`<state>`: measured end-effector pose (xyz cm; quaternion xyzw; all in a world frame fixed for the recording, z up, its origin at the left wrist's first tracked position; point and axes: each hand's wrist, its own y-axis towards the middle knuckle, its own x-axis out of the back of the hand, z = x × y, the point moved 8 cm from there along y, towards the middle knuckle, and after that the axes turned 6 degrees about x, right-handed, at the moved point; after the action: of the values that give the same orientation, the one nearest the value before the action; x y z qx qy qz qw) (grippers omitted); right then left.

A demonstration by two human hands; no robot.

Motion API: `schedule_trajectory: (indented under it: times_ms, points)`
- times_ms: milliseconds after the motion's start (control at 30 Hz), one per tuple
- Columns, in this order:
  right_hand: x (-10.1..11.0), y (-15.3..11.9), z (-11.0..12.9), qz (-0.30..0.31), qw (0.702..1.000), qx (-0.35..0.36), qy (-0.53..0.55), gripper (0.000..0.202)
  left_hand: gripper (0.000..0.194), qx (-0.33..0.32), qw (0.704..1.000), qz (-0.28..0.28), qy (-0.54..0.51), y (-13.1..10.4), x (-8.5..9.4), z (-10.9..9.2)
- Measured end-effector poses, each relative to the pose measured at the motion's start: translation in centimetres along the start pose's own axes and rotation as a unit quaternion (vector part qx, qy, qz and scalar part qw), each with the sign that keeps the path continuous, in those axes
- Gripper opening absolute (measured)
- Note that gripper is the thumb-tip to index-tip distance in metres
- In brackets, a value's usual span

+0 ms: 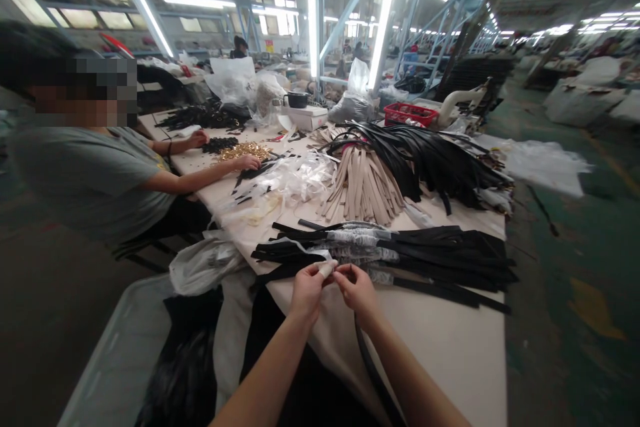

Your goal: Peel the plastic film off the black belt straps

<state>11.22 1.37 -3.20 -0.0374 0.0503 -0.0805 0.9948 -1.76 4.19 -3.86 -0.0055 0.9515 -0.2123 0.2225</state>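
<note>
My left hand (pixel 308 290) is closed in a pinch near the table's front edge, with a pale wrap (pixel 327 269) around the thumb or fingertip. What lies between its fingers is too small to make out. Close against it, my right hand (pixel 356 292) pinches a black strap (pixel 373 363), whose length hangs down below the wrist along the forearm. The fingertips of both hands almost meet. Just beyond them lie bundles of black straps (pixel 440 257), bound in the middle with clear plastic wrap (pixel 367 245).
Beige strips (pixel 363 187) and a heap of long black straps (pixel 425 153) cover the table's far right. Plastic bags (pixel 295 177) and gold-coloured hardware (pixel 247 152) lie left, before a seated co-worker (pixel 95 167). A red basket (pixel 410 113) stands behind; a translucent bin (pixel 115 347) sits lower left.
</note>
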Motion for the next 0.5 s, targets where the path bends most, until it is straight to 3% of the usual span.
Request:
schedule_trajectory:
  times_ms: [100,233,500]
  points:
    - [0.2,-0.5,1.5,-0.026,0.996,0.064,-0.059,0.034,0.028,-0.012,1.0,-0.013,-0.004,0.1,-0.1,0.4]
    - [0.5,-0.9,2.3,-0.052,0.988,0.104,-0.102,0.018,0.033,-0.006,1.0,0.0,-0.006,0.1,-0.6,1.0]
    - [1.4,0.4,-0.9,-0.049,0.997,0.032,-0.04,0.036,0.026,0.055,0.997,0.038,-0.025,0.7,-0.7,2.0]
